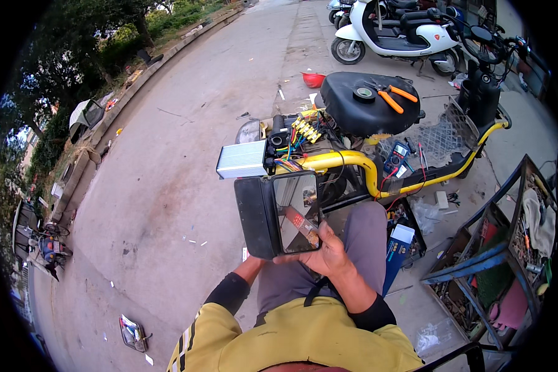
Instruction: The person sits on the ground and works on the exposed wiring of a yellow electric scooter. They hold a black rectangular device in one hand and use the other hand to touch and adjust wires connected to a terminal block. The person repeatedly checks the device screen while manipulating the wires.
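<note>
A black rectangular box with a glossy front panel (278,214) is held up in front of me. My right hand (328,251) grips its lower right edge, thumb across the shiny face. My left hand (258,261) is mostly hidden behind and under the box, only the wrist showing. Just beyond the box lies a stripped yellow-framed electric scooter (359,164) with a silver finned controller (242,159) and a bundle of coloured wires (297,139).
Orange-handled pliers (395,96) and a tape roll (363,93) lie on the black seat (359,108). A blue multimeter (395,156) rests on the footboard. A blue metal tool rack (502,248) stands at right, a white scooter (397,34) behind, a red bowl (313,79) on the pavement.
</note>
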`<state>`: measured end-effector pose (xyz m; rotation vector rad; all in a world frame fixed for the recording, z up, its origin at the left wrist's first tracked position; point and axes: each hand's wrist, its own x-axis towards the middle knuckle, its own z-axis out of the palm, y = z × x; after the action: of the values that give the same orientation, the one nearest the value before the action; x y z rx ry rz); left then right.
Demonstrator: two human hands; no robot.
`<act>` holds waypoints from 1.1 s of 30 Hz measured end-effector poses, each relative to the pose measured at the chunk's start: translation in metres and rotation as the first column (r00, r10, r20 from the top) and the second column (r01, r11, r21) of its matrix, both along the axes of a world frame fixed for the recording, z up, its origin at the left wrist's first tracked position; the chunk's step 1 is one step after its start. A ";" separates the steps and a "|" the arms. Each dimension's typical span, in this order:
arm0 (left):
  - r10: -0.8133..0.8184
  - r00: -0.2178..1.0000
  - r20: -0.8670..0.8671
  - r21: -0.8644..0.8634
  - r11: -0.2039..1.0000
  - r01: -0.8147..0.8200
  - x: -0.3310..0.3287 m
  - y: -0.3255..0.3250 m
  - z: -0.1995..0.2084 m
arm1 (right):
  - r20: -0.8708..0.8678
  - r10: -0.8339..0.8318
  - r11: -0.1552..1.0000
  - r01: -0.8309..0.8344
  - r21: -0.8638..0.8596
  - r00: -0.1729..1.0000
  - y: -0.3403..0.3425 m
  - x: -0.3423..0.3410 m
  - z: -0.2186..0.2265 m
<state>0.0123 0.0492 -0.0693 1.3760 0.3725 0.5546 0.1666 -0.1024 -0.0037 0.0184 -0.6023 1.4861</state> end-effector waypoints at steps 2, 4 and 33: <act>0.004 1.000 -0.002 -0.010 1.000 -0.004 -0.001 -0.001 0.001 | -0.005 0.026 0.999 -0.026 0.024 1.000 0.003 -0.002 0.001; -0.009 1.000 -0.001 -0.025 1.000 0.009 0.003 -0.002 0.001 | -0.024 0.032 0.999 -0.032 0.019 0.999 0.003 -0.002 0.000; -0.041 0.995 0.090 -0.222 0.973 0.060 0.002 -0.008 0.007 | -0.079 0.145 0.987 -0.149 -0.055 0.986 0.017 -0.015 0.002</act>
<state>0.0144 0.0416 -0.0619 1.1372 0.3202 0.5109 0.1520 -0.0850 -0.0016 0.0721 -0.5036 1.6392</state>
